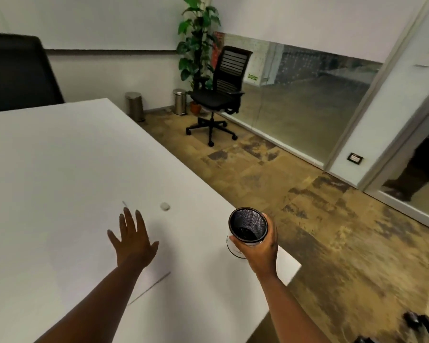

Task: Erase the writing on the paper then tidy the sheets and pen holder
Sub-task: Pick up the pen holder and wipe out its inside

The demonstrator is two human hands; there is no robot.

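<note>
While the left hand [131, 240] lies flat with fingers spread on the sheets [144, 276], the right hand [258, 246] grips the holder [248, 225], fingers curled round its mesh wall, mouth tilted toward the camera.

Key relation: the holder hangs over the surface's right edge, at 3 o'clock from the left hand and well apart from it. Whether its base touches the surface I can't tell. Sheets are white on white; only the near-right edge and a far corner at 12 o'clock of the fingertips show. That edge runs roughly 7 to 1 o'clock, so I'd take that as the long axis. The left hand is the nearer one to the sheets and already on them; the right is occupied.

Eraser [164, 206], I think, small and pale, sits at 1 o'clock from the left hand, between the two hands but further out. No writing visible from here. My read: erasing done, tidying underway.

Surface [60, 157]: white, plain. Room, left to right: dark chair back [18, 73] at far left, two steel bins [135, 106], plant [198, 45], black office chair [221, 92], glass partition [307, 100], patchy brown floor [307, 206].
</note>
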